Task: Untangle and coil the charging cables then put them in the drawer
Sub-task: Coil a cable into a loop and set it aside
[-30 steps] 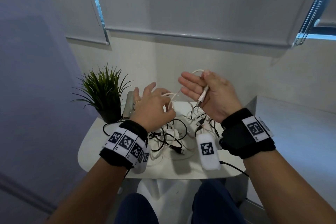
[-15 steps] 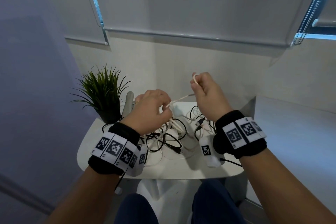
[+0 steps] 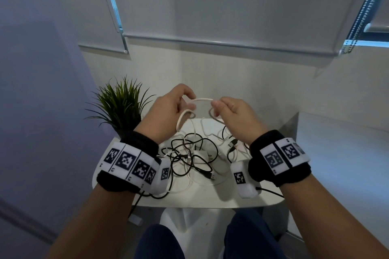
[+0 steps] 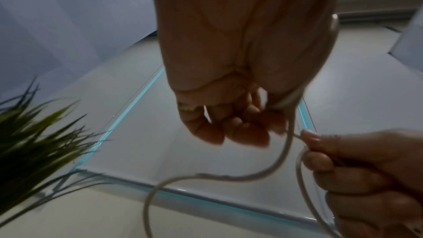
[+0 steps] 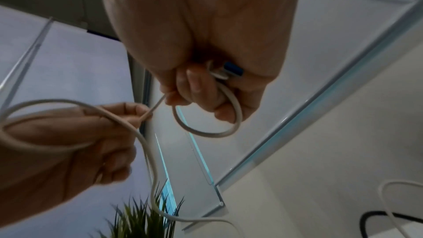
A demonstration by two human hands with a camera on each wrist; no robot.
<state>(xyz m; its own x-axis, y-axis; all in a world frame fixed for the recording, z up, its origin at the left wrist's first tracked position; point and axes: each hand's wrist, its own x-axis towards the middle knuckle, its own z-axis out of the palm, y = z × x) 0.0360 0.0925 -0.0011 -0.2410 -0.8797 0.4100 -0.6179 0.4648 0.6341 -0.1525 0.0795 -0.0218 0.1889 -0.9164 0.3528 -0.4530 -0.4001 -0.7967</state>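
Both hands are raised above a small white table [image 3: 210, 197] and share one white cable [image 3: 203, 100]. My left hand [image 3: 168, 111] pinches it with curled fingers, and a loop [image 3: 181, 121] hangs below that hand. My right hand [image 3: 231, 114] grips the other stretch with a small loop [image 5: 207, 129] curling under its fingers, and the plug end [image 5: 228, 71] sits inside its fist. The short span between the hands is nearly taut. The rest of the white cable trails down into a tangle of black and white cables [image 3: 191, 157] on the table. No drawer shows in any view.
A potted spiky green plant [image 3: 120, 107] stands at the table's far left corner, close to my left hand. A white charger block [image 3: 201, 154] lies in the tangle. Roller blinds [image 3: 231, 6] hang behind. A white ledge [image 3: 341, 139] runs on the right. My knees [image 3: 162, 242] are under the table.
Both hands rose and drew closer together. The left hand moved up from the tangle and now pinches the white cable, with a loop hanging below it.
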